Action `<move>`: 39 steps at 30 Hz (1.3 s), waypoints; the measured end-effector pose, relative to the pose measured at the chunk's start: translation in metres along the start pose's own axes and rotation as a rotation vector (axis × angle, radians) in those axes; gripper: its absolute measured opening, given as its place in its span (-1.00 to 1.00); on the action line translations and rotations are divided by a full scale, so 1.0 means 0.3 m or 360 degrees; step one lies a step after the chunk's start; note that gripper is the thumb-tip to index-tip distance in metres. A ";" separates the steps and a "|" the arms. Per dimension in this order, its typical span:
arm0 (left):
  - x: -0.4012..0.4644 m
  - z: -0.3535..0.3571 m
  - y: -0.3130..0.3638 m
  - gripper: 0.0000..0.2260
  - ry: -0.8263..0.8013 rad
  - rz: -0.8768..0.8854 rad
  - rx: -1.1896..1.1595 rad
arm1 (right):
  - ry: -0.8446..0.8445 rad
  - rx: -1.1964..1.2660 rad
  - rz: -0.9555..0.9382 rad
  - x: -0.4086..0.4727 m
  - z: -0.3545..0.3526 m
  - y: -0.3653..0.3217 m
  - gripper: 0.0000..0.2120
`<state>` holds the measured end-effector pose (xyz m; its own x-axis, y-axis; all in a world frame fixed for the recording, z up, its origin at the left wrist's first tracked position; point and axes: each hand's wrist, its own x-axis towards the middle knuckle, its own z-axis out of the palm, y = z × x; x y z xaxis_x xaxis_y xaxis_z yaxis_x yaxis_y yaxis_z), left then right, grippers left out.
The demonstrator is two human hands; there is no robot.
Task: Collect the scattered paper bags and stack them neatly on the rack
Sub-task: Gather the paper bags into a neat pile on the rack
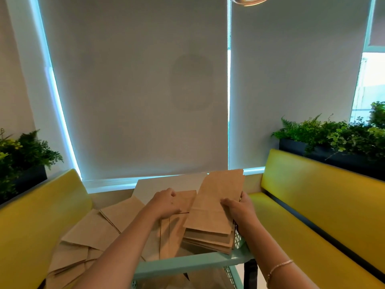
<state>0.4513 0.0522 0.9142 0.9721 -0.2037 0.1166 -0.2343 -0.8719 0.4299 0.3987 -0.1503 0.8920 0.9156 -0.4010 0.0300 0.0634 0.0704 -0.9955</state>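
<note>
A stack of flat brown paper bags (pixel 216 207) lies tilted over the right side of the mint-green rack (pixel 187 264). My right hand (pixel 239 207) grips the stack's right edge, thumb on top. My left hand (pixel 164 203) rests with curled fingers on a smaller brown bag (pixel 185 200) just left of the stack; I cannot tell whether it grips the bag. More loose bags (pixel 91 236) lie scattered across the white table (pixel 158 185) to the left, overlapping one another. Another bag (pixel 169 234) lies in the rack beside the stack.
Yellow bench seats flank the table, one on the left (pixel 41 215) and one on the right (pixel 323 195). Green plants in dark planters stand behind each bench. Grey roller blinds (pixel 135 90) cover the window straight ahead. The rack has a perforated lower basket (pixel 231 274).
</note>
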 end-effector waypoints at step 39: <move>-0.108 0.024 0.065 -0.81 -0.0192 0.0462 -0.0328 | -0.0100 0.0210 0.0072 -0.040 -0.013 -0.051 -0.51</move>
<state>0.4154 0.0384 0.9124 0.8565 -0.4911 0.1593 -0.4866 -0.6647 0.5669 0.3853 -0.1500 0.9064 0.9415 -0.3369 -0.0051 0.0694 0.2085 -0.9756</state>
